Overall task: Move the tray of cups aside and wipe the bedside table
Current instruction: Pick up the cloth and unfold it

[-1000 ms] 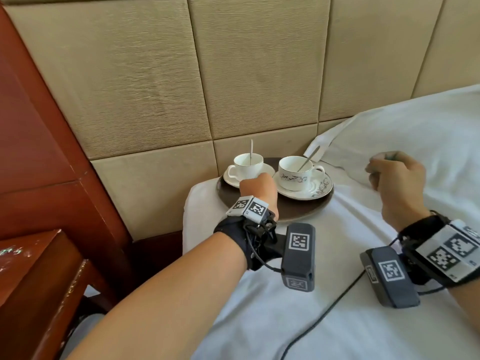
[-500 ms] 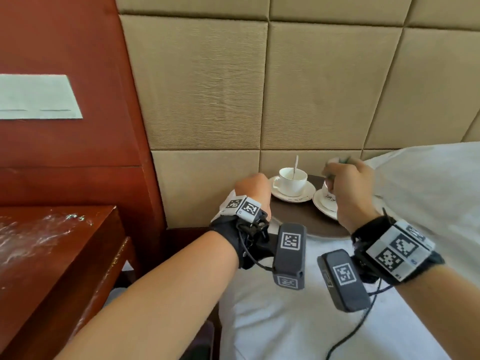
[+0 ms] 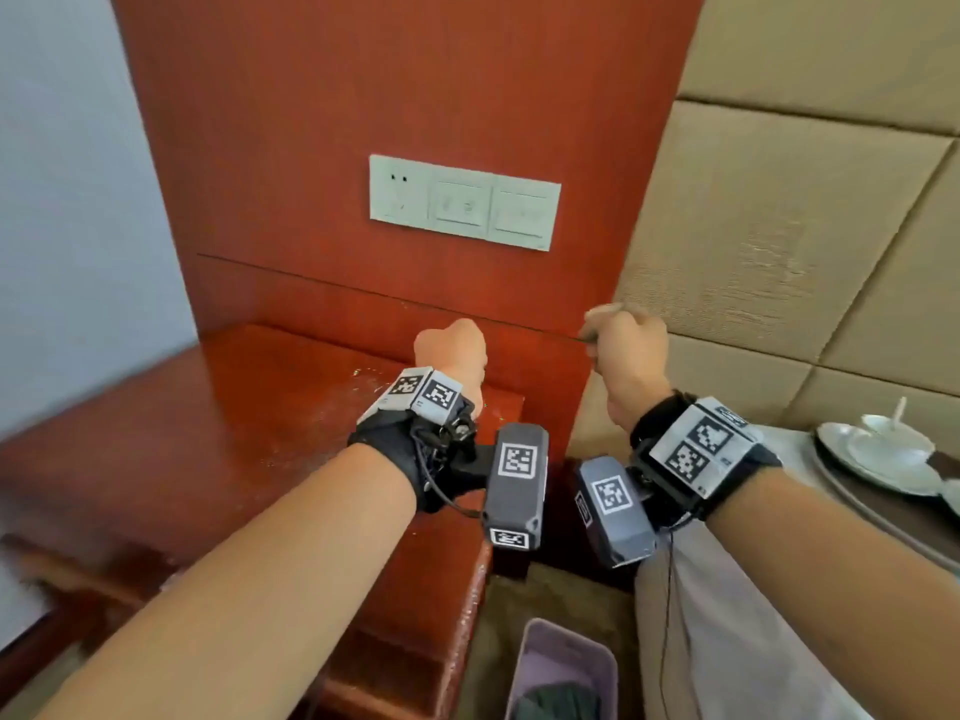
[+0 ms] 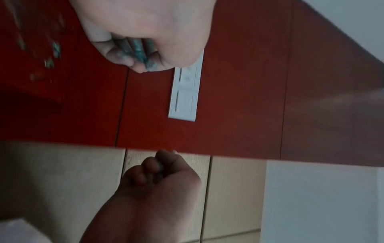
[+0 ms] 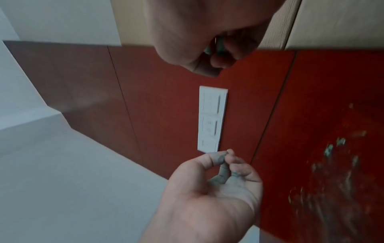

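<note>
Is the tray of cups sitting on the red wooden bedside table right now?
No, the tray of cups sits on the white bed at the right, apart from the bedside table.

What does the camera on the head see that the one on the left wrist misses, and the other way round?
Only the head view shows the tray with white cups and saucers on the bed at the right edge, the lilac bin on the floor, and the wrist cameras. Only the left wrist view shows the undersides of the curled fingers: the left hand has bluish smudges on its fingertips, and something small and greyish sits in the right hand. Both show the red bedside table with pale specks on it, the white switch plate and the beige padded headboard.
</note>
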Motion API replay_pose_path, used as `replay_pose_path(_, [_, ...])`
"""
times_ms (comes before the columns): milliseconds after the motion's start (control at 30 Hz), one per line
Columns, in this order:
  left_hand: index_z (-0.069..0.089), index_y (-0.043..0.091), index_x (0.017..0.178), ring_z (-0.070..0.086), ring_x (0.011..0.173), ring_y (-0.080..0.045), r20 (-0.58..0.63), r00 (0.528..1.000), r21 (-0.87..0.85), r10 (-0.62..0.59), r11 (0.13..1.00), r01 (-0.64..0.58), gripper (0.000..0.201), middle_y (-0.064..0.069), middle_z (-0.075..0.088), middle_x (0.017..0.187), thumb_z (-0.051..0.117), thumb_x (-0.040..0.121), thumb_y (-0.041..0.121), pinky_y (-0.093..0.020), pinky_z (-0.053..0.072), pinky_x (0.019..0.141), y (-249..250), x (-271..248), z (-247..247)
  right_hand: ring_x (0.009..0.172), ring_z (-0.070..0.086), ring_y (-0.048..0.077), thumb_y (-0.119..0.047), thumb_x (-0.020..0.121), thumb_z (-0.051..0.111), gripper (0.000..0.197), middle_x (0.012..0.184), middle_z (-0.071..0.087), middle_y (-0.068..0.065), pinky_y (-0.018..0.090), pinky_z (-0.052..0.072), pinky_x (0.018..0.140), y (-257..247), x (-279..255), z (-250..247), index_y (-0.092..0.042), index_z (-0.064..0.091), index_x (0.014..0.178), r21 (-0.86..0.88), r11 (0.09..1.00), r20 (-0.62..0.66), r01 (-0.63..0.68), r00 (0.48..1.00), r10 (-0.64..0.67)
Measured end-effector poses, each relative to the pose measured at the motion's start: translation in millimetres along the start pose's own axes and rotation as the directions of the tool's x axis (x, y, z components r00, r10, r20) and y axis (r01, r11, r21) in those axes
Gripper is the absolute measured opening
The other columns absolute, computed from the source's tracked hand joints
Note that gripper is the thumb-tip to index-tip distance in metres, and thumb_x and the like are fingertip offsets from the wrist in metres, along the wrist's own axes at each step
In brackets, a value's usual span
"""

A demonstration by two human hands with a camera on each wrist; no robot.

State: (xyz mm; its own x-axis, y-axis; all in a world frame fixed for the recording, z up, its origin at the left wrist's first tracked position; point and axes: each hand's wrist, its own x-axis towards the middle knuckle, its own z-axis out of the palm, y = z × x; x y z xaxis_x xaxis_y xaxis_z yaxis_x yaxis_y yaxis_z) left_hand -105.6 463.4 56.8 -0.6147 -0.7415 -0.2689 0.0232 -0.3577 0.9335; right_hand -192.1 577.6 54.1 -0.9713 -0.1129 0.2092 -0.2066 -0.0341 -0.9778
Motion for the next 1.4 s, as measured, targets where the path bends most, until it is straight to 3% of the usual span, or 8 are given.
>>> replay_pose_path(167, [0.048, 0.001, 0.138, 0.055, 0.127, -0.031, -0.046, 0.999, -0.013, -0.025, 1.0, 0.025, 0.044, -0.021, 0.053, 0.139, 0.043, 0.094, 0.006, -0.029, 0.04, 0.076, 33, 43, -118, 0.054, 0.047, 0.017, -0.003, 0.056, 0.052, 0.022, 0.05, 0.054, -0.004, 0.031, 0.035, 0.055, 3, -50, 108, -0.021, 0.06, 0.046, -0.024, 0.999, 0.034, -0.027, 0.999, 0.028])
replay_pose_path(267, [0.051, -0.001, 0.133, 0.069, 0.093, -0.024, -0.077, 0.997, 0.0, -0.004, 1.0, 0.004, 0.041, -0.021, 0.066, 0.117, 0.04, 0.093, 0.002, -0.024, 0.046, 0.067, 56, 59, -170, 0.056, 0.045, 0.017, -0.002, 0.058, 0.05, 0.022, 0.057, 0.056, -0.002, 0.03, 0.033, 0.053, -1, -73, 148, -0.021, 0.06, 0.05, -0.016, 0.999, 0.013, -0.035, 0.999, 0.036])
replay_pose_path(367, [0.051, -0.002, 0.135, 0.044, 0.054, -0.013, -0.025, 0.998, 0.105, 0.061, 0.993, -0.058, 0.042, -0.021, 0.06, 0.131, 0.045, 0.094, 0.007, -0.022, 0.037, 0.049, 75, 82, -215, 0.057, 0.043, 0.016, 0.001, 0.063, 0.05, 0.025, 0.06, 0.054, -0.002, 0.029, 0.033, 0.052, -8, -91, 180, -0.021, 0.059, 0.057, 0.001, 1.0, -0.042, -0.024, 0.999, 0.024])
replay_pose_path(533, [0.051, 0.0, 0.134, 0.047, 0.087, -0.018, 0.052, 0.999, 0.082, -0.005, 0.997, 0.001, 0.039, -0.02, 0.048, 0.144, 0.044, 0.096, 0.007, -0.029, 0.043, 0.068, 96, 101, -256, 0.051, 0.043, 0.014, 0.003, 0.065, 0.05, 0.024, 0.058, 0.054, 0.0, 0.028, 0.033, 0.05, -13, -115, 207, -0.018, 0.061, 0.059, -0.003, 0.998, -0.149, -0.063, 0.987, 0.062])
replay_pose_path(633, [0.048, 0.005, 0.105, 0.048, 0.093, -0.018, 0.134, 0.99, 0.095, -0.033, 0.995, 0.02, 0.01, -0.021, 0.052, 0.141, 0.043, 0.096, 0.004, -0.027, 0.038, 0.077, 106, 113, -245, 0.051, 0.041, 0.014, 0.005, 0.068, 0.049, 0.024, 0.057, 0.051, -0.001, 0.028, 0.033, 0.049, -18, -116, 205, -0.017, 0.059, 0.062, -0.001, 0.999, -0.199, -0.039, 0.979, 0.038])
replay_pose_path(800, [0.059, -0.001, 0.099, 0.044, 0.048, -0.014, 0.178, 0.981, 0.217, -0.08, 0.975, 0.04, 0.019, -0.009, 0.052, 0.061, 0.042, 0.091, 0.0, -0.021, 0.034, 0.044, 105, 117, -214, 0.053, 0.043, 0.014, 0.002, 0.068, 0.051, 0.022, 0.056, 0.051, 0.0, 0.028, 0.034, 0.052, -25, -109, 185, -0.016, 0.061, 0.062, -0.035, 0.996, -0.347, -0.086, 0.935, 0.068])
replay_pose_path(1033, [0.047, 0.006, 0.07, 0.037, 0.047, -0.014, 0.307, 0.949, 0.151, -0.074, 0.988, 0.028, 0.028, -0.006, 0.047, 0.061, 0.035, 0.094, 0.004, -0.021, 0.03, 0.046, 105, 85, -180, 0.054, 0.045, 0.013, 0.001, 0.072, 0.049, 0.024, 0.059, 0.055, -0.002, 0.027, 0.035, 0.052, -41, -120, 140, -0.019, 0.059, 0.061, -0.163, 0.986, -0.415, -0.042, 0.909, -0.03])
replay_pose_path(1400, [0.051, 0.004, 0.075, 0.044, 0.047, -0.013, 0.511, 0.808, 0.32, -0.292, 0.937, 0.136, 0.017, -0.006, 0.051, 0.062, 0.04, 0.088, 0.002, -0.018, 0.034, 0.041, -67, -49, -112, 0.053, 0.044, 0.017, -0.001, 0.07, 0.054, 0.018, 0.058, 0.052, 0.003, 0.027, 0.036, 0.051, 74, -204, 12, -0.016, 0.057, 0.059, -0.202, 0.949, -0.492, -0.242, 0.863, 0.115])
